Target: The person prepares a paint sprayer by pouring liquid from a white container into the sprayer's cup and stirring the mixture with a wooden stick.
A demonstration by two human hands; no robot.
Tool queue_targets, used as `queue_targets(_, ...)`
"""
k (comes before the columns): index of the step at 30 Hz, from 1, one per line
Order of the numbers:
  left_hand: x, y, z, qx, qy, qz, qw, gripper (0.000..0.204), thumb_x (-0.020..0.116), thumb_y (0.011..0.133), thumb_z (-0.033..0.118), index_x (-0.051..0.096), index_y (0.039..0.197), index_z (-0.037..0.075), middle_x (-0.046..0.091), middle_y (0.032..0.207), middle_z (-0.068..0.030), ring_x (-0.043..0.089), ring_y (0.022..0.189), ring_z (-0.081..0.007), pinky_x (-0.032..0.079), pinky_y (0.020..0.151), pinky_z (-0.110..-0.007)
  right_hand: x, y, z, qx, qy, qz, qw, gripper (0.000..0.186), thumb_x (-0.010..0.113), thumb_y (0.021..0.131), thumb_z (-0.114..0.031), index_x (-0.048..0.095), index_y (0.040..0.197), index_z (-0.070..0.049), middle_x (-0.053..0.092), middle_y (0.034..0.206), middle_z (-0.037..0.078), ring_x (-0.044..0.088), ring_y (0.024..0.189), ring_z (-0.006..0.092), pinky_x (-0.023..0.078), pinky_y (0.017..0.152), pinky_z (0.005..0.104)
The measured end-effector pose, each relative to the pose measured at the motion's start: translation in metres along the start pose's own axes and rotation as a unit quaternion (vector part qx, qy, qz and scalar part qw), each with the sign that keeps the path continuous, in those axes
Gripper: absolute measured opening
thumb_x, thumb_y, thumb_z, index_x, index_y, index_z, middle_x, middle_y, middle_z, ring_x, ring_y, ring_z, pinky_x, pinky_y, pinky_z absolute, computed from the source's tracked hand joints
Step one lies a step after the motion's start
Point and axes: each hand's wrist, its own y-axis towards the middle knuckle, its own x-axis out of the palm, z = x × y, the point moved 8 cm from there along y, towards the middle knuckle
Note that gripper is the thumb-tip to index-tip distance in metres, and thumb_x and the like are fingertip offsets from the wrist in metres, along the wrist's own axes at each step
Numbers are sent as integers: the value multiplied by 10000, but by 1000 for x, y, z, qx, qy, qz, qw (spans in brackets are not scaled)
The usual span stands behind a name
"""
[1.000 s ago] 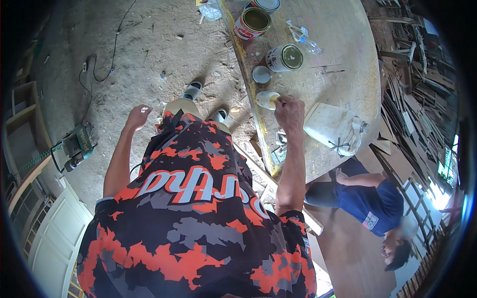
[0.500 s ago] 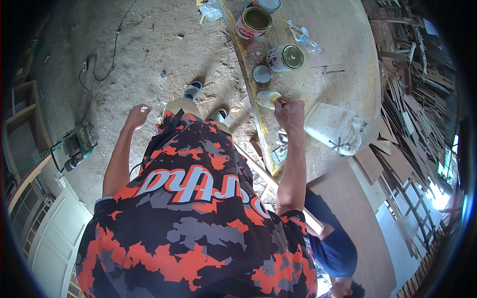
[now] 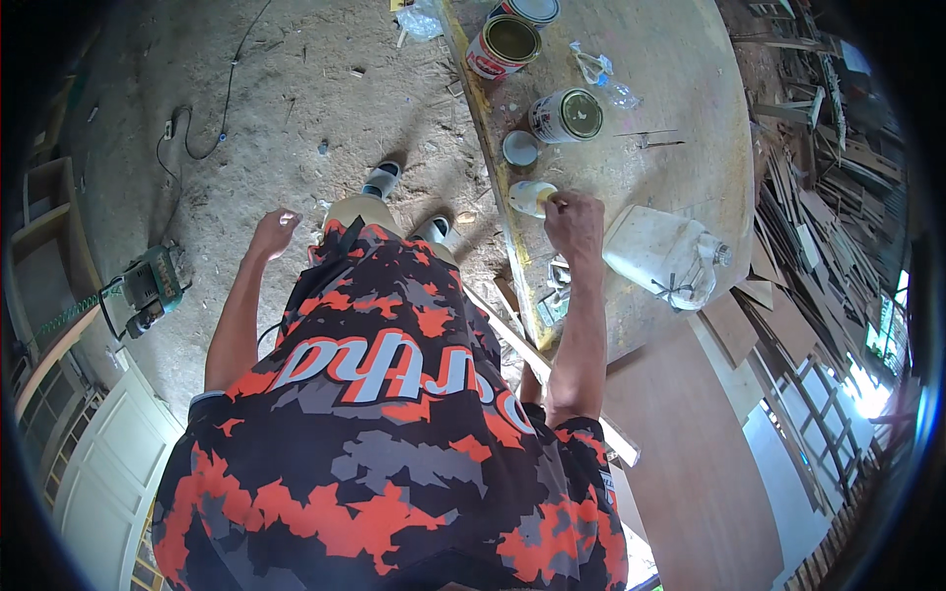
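Note:
My right hand (image 3: 574, 222) is closed above the workbench, fingertips at the mouth of a small white container (image 3: 530, 198) near the bench's left edge. A yellowish bit shows between fingers and container, but what they grip cannot be made out. Right of this hand lies a large translucent white jerrycan (image 3: 655, 251) on its side. My left hand (image 3: 274, 234) hangs over the floor with curled fingers. Something small and white shows at its fingertips, too small to name.
Along the bench (image 3: 680, 94) stand an open paint can (image 3: 500, 47), a second can (image 3: 567, 116) and a small round tin (image 3: 519, 148). A green power tool (image 3: 153, 289) rests at left. Scrap boards (image 3: 823, 231) are heaped at right. A wooden strip (image 3: 507, 330) runs beside the bench.
A co-worker in dark blue has moved from the lower right and is now mostly hidden behind my right arm. My own hands have hardly moved.

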Motion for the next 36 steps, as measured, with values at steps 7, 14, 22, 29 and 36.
queue_targets(7,-2,-1,3,-2,8,1,1000,483,687,1058,457,769,1261,27,770,1273,-240,727,1229,-395,552,1054,-458,-6,0,-1,0,-19,30,999,191,737,875,-149,838,962,-13,760,894,259,760,830,432,596,768,488)
queue_targets(14,-2,-2,3,-12,6,-4,1000,483,687,1059,454,764,1275,29,769,1283,-233,723,1249,-377,549,1063,-453,-1,0,2,18,-14,-13,1000,189,743,875,-151,846,967,-22,780,910,211,761,842,391,597,822,470)
queue_targets(22,3,2,-8,-12,-5,-12,1000,511,684,1060,466,744,1313,26,757,1327,-218,715,1270,-368,549,1079,-452,-5,0,0,28,-34,23,999,191,747,866,-151,849,971,-27,772,911,227,759,839,390,593,829,470)
queue_targets(29,-2,0,3,-17,7,-12,1000,501,689,1058,472,762,1286,32,759,1315,-229,716,1261,-378,548,1072,-456,1,0,6,11,-16,-7,1000,174,747,871,-158,837,931,-22,761,936,258,753,852,428,587,801,500)
queue_targets(36,0,1,-2,-5,12,6,1000,496,693,1054,472,766,1285,39,764,1304,-225,719,1253,-377,548,1072,-455,3,2,5,-22,-82,-8,996,201,749,863,-160,848,974,-24,772,932,238,749,824,406,590,800,482)
